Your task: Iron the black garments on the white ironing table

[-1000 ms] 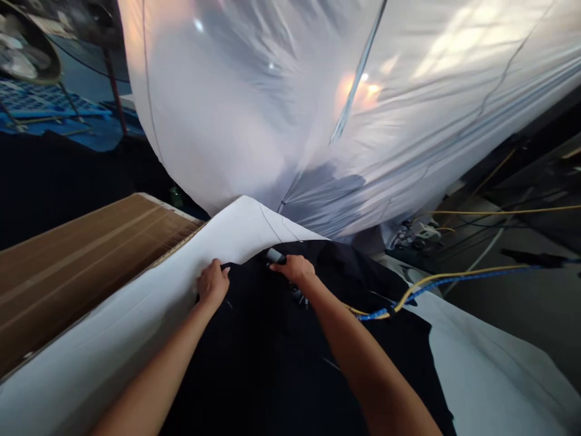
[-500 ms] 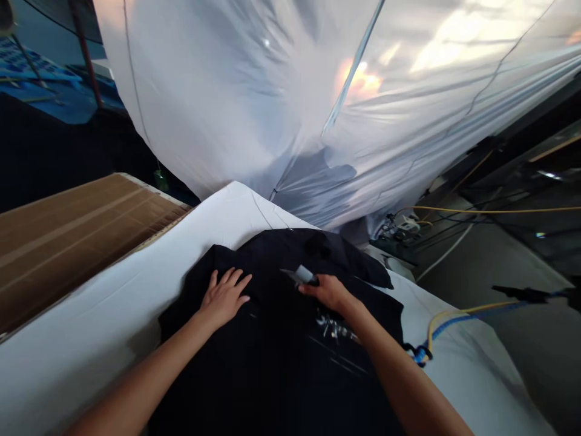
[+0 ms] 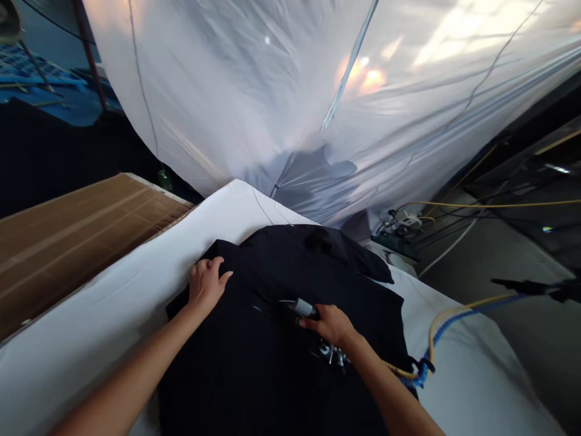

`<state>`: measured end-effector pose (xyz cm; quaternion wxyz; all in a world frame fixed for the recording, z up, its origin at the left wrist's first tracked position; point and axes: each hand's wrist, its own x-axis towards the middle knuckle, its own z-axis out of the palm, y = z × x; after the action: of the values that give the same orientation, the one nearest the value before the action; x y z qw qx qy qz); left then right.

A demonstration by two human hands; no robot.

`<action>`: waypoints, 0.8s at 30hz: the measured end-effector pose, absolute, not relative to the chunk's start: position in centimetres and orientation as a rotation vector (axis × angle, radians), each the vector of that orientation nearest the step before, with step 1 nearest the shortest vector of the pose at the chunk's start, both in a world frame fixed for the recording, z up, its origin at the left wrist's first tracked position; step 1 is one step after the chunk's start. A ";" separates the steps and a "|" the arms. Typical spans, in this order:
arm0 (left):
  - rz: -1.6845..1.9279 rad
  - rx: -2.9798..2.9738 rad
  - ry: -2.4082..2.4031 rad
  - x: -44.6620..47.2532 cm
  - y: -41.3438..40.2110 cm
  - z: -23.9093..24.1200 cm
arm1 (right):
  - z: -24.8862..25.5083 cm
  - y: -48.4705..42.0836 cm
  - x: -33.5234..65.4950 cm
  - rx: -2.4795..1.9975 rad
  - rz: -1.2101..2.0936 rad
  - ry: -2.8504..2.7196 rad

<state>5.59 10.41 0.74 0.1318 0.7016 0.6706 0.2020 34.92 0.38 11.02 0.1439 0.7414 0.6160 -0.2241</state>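
I see the left hand (image 3: 206, 286), earlier flat, now bent-fingered, thumb apart, on dark cloth (image 3: 295, 257) over a white table (image 3: 472, 357); the right hand (image 3: 334, 324) grips what may be an iron (image 3: 304, 307), now lower. Hoses (image 3: 458, 315) trail right, cardboard box (image 3: 86, 227) left.

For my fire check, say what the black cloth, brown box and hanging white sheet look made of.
Black cloth: matte fabric, judging by soft folds. Brown box: probably dull cardboard, showing a tape-like strip. White sheet: plastic or thin fabric, slightly shiny; light seemingly glows through.
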 end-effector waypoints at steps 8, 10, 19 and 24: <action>0.645 1.903 1.873 5.3 11.5 1.1 | 11.1 4.3 29.6 2.113 -0.613 1.764; 0.651 1.897 1.860 5.2 11.6 0.7 | 11.2 5.2 29.0 2.138 -0.579 1.735; 0.757 1.802 1.800 5.0 12.1 -0.8 | 11.6 7.1 26.9 1.961 -0.623 1.874; 0.857 1.735 1.746 4.7 12.1 -1.2 | 11.4 8.9 24.8 2.026 -0.588 1.797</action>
<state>4.75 12.07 -1.19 0.2643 0.6419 0.6461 0.3172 24.77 8.86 11.38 0.1841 0.7186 0.6374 -0.2084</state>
